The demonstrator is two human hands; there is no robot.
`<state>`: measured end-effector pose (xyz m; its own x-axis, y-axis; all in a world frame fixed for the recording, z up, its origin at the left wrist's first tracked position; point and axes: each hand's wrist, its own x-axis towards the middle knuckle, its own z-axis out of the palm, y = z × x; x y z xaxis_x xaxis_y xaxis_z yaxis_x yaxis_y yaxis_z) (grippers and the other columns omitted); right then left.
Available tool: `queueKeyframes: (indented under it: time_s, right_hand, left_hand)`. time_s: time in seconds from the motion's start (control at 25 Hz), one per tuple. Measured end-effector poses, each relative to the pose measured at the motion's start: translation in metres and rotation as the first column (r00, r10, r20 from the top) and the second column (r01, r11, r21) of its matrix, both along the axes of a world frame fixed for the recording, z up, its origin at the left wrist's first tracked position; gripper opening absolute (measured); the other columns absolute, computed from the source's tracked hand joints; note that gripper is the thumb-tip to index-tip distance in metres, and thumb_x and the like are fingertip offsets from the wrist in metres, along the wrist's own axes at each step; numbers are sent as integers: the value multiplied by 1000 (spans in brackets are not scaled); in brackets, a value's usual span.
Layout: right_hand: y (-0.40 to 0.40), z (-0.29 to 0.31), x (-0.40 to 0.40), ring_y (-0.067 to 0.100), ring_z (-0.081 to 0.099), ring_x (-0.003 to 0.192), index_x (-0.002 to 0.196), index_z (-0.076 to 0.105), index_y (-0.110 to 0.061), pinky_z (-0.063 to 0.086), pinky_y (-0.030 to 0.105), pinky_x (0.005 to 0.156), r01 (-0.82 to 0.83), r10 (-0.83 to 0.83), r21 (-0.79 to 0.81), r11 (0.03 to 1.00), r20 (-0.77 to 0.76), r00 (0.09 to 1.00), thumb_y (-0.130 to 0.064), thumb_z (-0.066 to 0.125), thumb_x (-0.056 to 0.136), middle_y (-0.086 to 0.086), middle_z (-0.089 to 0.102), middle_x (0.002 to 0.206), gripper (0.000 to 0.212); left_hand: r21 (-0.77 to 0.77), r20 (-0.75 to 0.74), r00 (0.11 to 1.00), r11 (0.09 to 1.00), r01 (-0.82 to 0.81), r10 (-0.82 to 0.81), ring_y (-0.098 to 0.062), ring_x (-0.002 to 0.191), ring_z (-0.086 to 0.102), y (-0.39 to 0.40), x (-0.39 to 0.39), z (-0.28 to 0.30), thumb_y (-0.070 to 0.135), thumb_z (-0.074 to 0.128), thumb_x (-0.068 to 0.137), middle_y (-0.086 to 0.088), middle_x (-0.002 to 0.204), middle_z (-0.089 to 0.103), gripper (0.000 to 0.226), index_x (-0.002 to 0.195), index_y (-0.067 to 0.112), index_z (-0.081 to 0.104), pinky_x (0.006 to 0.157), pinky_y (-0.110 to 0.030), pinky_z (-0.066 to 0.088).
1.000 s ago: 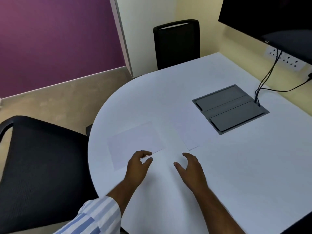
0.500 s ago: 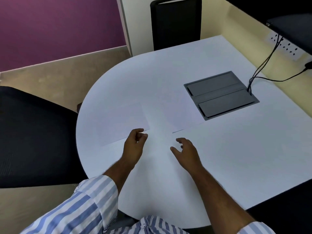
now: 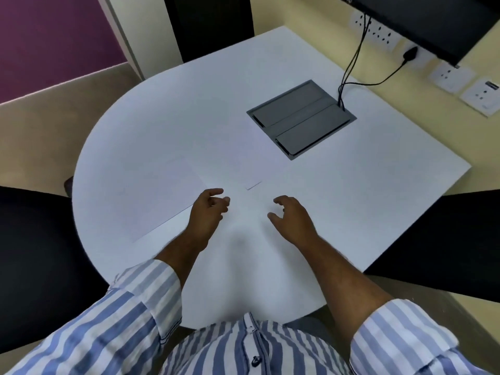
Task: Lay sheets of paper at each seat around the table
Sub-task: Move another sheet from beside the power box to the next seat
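Two white sheets of paper lie flat on the white table (image 3: 351,198). The left sheet (image 3: 162,196) is near the rounded left edge. The right sheet (image 3: 238,163) is nearer the middle, with its near corner just ahead of my hands. My left hand (image 3: 208,212) hovers at the left sheet's near right corner with loosely curled fingers and nothing gripped. My right hand (image 3: 292,217) is low over bare table with spread fingers, short of the right sheet.
A grey cable box (image 3: 300,119) is set into the table, with black cables (image 3: 351,60) running up to wall sockets (image 3: 378,31) under a dark screen (image 3: 433,20). Black chairs stand at the left (image 3: 27,253), the right (image 3: 446,239) and the far side (image 3: 211,23).
The view has tilted down and come over the table, so my striped shirt now shows. Both hands stay near the sheets. The left hand has slid slightly right off the left sheet's corner.
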<state>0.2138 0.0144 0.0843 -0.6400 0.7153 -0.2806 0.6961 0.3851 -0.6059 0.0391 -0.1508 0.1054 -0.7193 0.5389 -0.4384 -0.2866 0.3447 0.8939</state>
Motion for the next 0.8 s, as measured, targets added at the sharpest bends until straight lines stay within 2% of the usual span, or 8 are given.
queueKeyframes:
  time_s: [0.16, 0.28, 0.4, 0.56, 0.8]
  right_hand:
    - [12, 4, 12, 22, 67, 112, 136, 61, -21, 55, 38, 94, 67, -67, 21, 998, 4, 998, -35, 71, 94, 2, 64, 134, 46]
    - [25, 0, 17, 21, 67, 112, 135, 61, -22, 55, 37, 93, 145, -145, 12, 989, -29, 989, -33, 72, 93, -1, 68, 127, 44]
    - [48, -4, 12, 18, 68, 103, 127, 64, -23, 56, 34, 85, 170, -169, 22, 985, -61, 984, -31, 72, 93, -6, 70, 115, 35]
    - [89, -12, -6, 14, 68, 93, 120, 67, -22, 51, 27, 77, 152, -150, 10, 988, -103, 983, -26, 70, 94, -9, 71, 105, 26]
    - [168, -45, -51, 17, 72, 93, 116, 72, -17, 50, 25, 82, 21, -22, -9, 1000, -81, 997, -19, 71, 93, -2, 76, 104, 23]
  left_hand:
    - [38, -19, 998, 998, -51, 52, -20, 81, 64, 9, -3, 3, 18, 71, 95, -1, 98, 63, 46, 137, 23, 53, 83, -40, 59]
    - [47, 9, 998, 997, -65, 65, -21, 80, 63, 21, -6, -1, 9, 69, 94, -2, 98, 65, 42, 133, 19, 58, 85, -41, 59]
    - [33, 55, 997, 998, -58, 56, -21, 82, 64, 35, -5, -11, 8, 68, 93, -6, 96, 65, 34, 127, 15, 63, 89, -43, 61]
    - [-45, 124, 989, 996, -73, 78, -22, 88, 66, 52, -1, -27, 10, 68, 94, -8, 99, 66, 30, 123, 14, 66, 87, -40, 59]
    - [-191, 157, 961, 962, -194, 226, -23, 95, 68, 103, -1, -62, 14, 72, 93, -9, 107, 70, 28, 120, 12, 67, 81, -38, 56]
